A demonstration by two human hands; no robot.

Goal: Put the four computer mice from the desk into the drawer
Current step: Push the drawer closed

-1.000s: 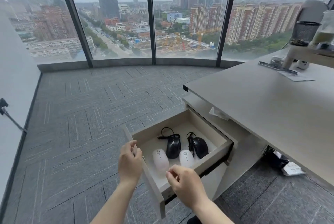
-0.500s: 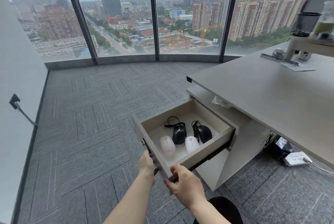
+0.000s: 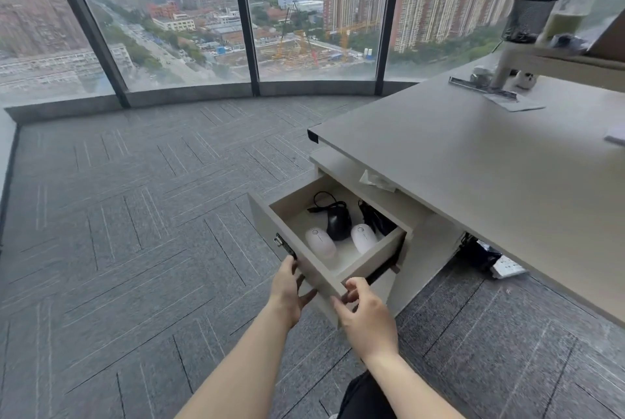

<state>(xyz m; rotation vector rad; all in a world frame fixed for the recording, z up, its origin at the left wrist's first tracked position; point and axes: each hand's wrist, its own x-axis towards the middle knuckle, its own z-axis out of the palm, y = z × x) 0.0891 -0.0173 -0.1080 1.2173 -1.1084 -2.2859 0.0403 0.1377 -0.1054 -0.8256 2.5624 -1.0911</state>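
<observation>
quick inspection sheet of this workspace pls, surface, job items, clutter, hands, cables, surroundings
surface: desk shows no mice.
job's things: two white mice and two black mice lie in the open drawer.
clutter: mesh cup, papers at far desk end.
hands: left hand and right hand on the drawer front.
cables: black cords coiled behind the black mice; power strip on the floor.
surroundings: grey carpet, windows.

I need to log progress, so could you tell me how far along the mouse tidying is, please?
Done: all four mice sit in the open drawer, two white ones in front, a black one and a second black one, partly hidden, behind. No mouse shows on the desk. In hand: the left hand and right hand grip the drawer front. Left: probably just closing it.
</observation>
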